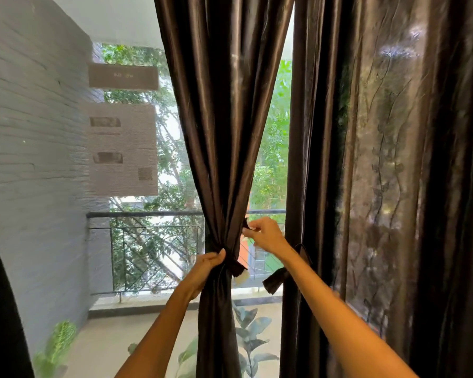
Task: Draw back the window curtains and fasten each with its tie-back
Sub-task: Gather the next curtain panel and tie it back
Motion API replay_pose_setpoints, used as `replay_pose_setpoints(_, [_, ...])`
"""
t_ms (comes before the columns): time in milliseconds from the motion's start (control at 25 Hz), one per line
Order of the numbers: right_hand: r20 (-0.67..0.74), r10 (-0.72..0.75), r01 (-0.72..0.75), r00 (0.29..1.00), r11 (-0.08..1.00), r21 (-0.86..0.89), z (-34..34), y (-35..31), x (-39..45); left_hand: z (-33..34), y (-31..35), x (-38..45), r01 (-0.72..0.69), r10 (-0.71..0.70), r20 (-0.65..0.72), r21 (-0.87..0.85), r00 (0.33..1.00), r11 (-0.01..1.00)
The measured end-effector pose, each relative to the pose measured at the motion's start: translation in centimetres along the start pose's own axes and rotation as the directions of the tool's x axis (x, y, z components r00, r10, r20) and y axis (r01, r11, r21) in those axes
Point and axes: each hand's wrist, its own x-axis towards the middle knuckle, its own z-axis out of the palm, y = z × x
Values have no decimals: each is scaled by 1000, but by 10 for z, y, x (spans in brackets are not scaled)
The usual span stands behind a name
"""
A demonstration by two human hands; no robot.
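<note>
Balcony beyond glass. Left hand point(212, 261) grips gathered curtain point(224, 132); right hand point(262, 234) pinches tie-back point(234, 264) end. Tying underway; next, close strap.

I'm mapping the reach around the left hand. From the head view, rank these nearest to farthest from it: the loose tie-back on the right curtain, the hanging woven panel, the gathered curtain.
1. gathered curtain, gripped by the left hand.
2. loose tie-back, lower right.
3. woven panel, upper left, outside.
</note>
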Motion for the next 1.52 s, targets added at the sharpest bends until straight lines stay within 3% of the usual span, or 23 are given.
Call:
replay_pose_setpoints(80, [-173, -17, -6, 985, 992, -128, 9, 19, -9, 1, -1, -2, 8, -8, -3, -1, 1000, 1000])
replay_pose_setpoints(200, [-416, 105, -118, 903, 993, -6, 17, 50, -35, -6, 0, -7, -21, 23, 33, -46, 999, 999])
replay_pose_setpoints(280, [-513, -112, 69, 851, 992, -102, 22, 40, -47, -9, 1, -8, -60, 60, -9, -47, 998, 997])
replay_pose_setpoints(320, [-466, -287, 233, 837, 957, -171, 23, 24, -51, -8, 0, -8, -86, 85, -55, -31, 995, 996])
replay_pose_setpoints(400, [-227, -622, 544, 749, 773, -326, 30, -5, -54, 1, -3, -11, -161, 165, -139, 36, 977, 986])
replay_pose_setpoints(440, [-136, -681, 615, 720, 716, -330, 32, -14, -51, 8, -3, -13, -189, 201, -157, 83, 967, 978])
replay_pose_setpoints(480, [-127, -645, 602, 754, 755, -261, 33, -22, -49, 15, -4, -15, -205, 223, -159, 119, 962, 971])
replay_pose_setpoints(560, [-284, -389, 410, 877, 912, 18, 37, -23, -44, 26, -3, -22, -232, 258, -146, 173, 955, 957])
replay_pose_setpoints(640, [-406, -79, 192, 910, 950, 247, 44, -17, -38, 29, -4, -21, -236, 269, -119, 235, 956, 943])
replay_pose_setpoints(680, [-370, 13, 125, 929, 930, 346, 47, -20, -38, 30, -3, -21, -230, 264, -101, 265, 959, 936])
replay_pose_setpoints(760, [-278, -10, 113, 961, 928, 356, 59, -27, -38, 29, 5, -21, -201, 226, -43, 322, 973, 925])
replay_pose_setpoints(920, [-298, -112, 190, 948, 950, 246, 70, -23, -28, 21, 20, -24, -164, 163, 41, 442, 986, 882])
replay_pose_setpoints(1040, [-279, -132, 206, 951, 944, 258, 56, -13, -17, -1, 34, -37, -184, 226, -62, 391, 972, 902])
replay_pose_setpoints(1160, [-249, -184, 252, 951, 928, 275, 49, -7, -15, -15, 55, -57, -318, 363, -115, 292, 925, 902])
replay_pose_setpoints(1240, [-235, -226, 289, 945, 914, 283, 51, -9, -17, -10, 64, -64, -415, 454, -74, 298, 888, 860])
replay_pose_setpoints(1400, [-252, -187, 270, 950, 895, 356, 53, -14, -29, 18, 64, -60, -522, 643, -59, 530, 764, 669])
replay_pose_setpoints(1520, [-307, -179, 282, 935, 899, 334, 44, -19, -38, 28, 67, -53, -516, 647, -257, 427, 718, 743])
